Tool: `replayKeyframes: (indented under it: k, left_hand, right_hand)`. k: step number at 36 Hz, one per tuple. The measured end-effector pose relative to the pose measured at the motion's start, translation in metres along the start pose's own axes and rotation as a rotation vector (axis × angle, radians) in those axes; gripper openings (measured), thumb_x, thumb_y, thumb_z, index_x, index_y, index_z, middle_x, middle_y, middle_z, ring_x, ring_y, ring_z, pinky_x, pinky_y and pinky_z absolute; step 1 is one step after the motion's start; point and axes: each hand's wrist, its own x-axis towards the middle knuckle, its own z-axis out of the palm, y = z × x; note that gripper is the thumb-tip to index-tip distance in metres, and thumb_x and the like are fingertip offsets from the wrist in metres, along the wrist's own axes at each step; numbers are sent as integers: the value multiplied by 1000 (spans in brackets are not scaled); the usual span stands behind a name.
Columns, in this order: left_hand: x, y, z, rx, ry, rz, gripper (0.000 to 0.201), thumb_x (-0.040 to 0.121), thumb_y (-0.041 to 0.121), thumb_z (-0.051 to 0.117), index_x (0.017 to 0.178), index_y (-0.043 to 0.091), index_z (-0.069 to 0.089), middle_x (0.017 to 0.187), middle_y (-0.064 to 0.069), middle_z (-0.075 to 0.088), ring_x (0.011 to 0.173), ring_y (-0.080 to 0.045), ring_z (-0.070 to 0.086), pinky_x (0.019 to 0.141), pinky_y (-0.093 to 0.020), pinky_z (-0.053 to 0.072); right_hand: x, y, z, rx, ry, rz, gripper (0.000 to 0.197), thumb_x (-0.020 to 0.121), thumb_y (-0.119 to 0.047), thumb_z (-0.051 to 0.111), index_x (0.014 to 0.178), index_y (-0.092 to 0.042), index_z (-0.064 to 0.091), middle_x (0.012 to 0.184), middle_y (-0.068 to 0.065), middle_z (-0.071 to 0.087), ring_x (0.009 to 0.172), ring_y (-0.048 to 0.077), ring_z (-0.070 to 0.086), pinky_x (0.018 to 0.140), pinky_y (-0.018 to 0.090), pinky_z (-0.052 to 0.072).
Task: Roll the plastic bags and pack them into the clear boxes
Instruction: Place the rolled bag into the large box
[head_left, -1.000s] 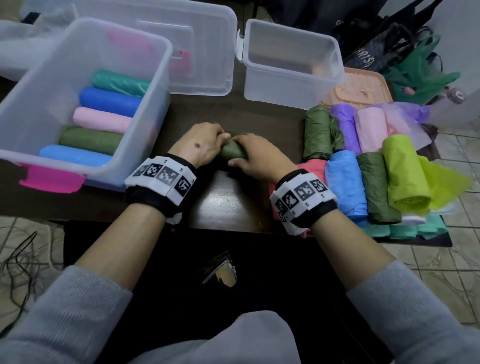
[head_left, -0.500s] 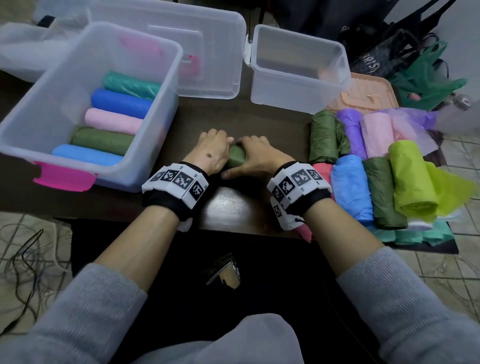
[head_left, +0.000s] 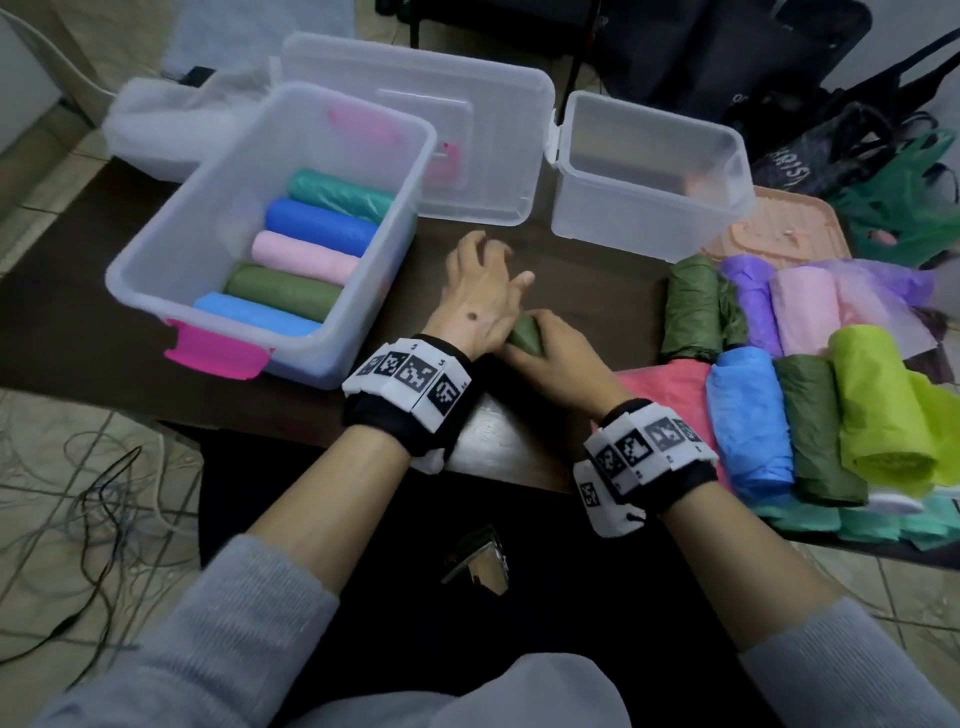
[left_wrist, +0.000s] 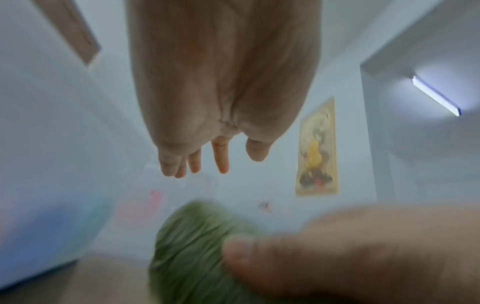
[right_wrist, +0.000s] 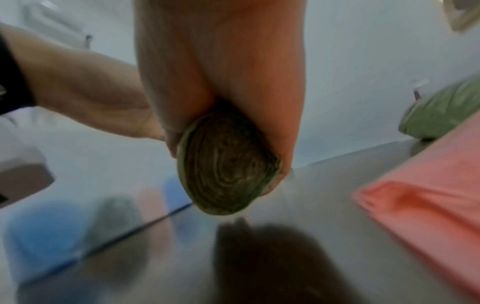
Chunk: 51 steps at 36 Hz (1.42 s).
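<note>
My right hand (head_left: 540, 358) grips a rolled olive-green plastic bag (head_left: 525, 336) just above the dark table; its coiled end (right_wrist: 228, 162) fills the right wrist view. Beside it my left hand (head_left: 480, 291) has its fingers (left_wrist: 221, 156) straight and spread, holding nothing, and the green roll (left_wrist: 197, 246) shows below it. The big clear box (head_left: 171, 244) at left holds several rolls: teal, blue, pink, olive, light blue. A smaller clear box (head_left: 649, 218) stands empty at the back.
Several rolled bags (head_left: 810, 389) in green, purple, pink, blue and lime lie on the table at right, over a flat red bag (head_left: 660, 379). A clear lid (head_left: 467, 130) lies behind the boxes. A peach lid (head_left: 795, 228) sits at far right. Cables cover the floor at left.
The left hand has let go of the green roll and spread its fingers. The right hand now holds the roll alone and has lifted it slightly toward the big box.
</note>
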Motion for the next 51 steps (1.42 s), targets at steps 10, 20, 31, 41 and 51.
replayKeyframes:
  k: [10,20,31,41,51]
  left_hand:
    - [-28,12,-121,-152,497,100,34,100,27,40,131,13,46,135,-3,43,125,-10,39,89,-6,20]
    - [-86,-94,-180,-148,773,-541,37,100,25,33,126,9,54,133,-12,53,123,-25,47,97,-30,33]
    - [-82,-114,-140,-565,827,-645,44,103,29,27,119,1,57,121,-14,59,114,-27,54,88,-28,39]
    - [-83,-110,-135,-529,866,-630,43,103,27,24,117,3,56,118,-13,60,109,-25,54,80,-23,34]
    - [-79,-110,-132,-481,897,-611,41,104,24,23,119,0,53,120,-15,58,112,-26,53,69,-14,28]
  right_hand:
    - [24,-82,-25,521,4,-38,35,91,-40,57,99,-6,59,78,-1,60,65,9,57,57,21,46]
    - [53,-194,-3,176,1,-398,38,88,-46,59,107,-14,53,88,-5,59,78,10,58,63,19,41]
    - [52,-206,52,-195,-293,-378,52,89,-45,57,121,-8,41,114,10,58,105,26,55,77,28,37]
    - [56,-211,49,-346,-500,-292,64,93,-61,32,135,-14,45,137,10,43,123,25,41,91,24,33]
    - [54,-216,49,-370,-609,-200,49,105,-33,16,148,-11,22,155,11,22,141,25,22,109,29,17]
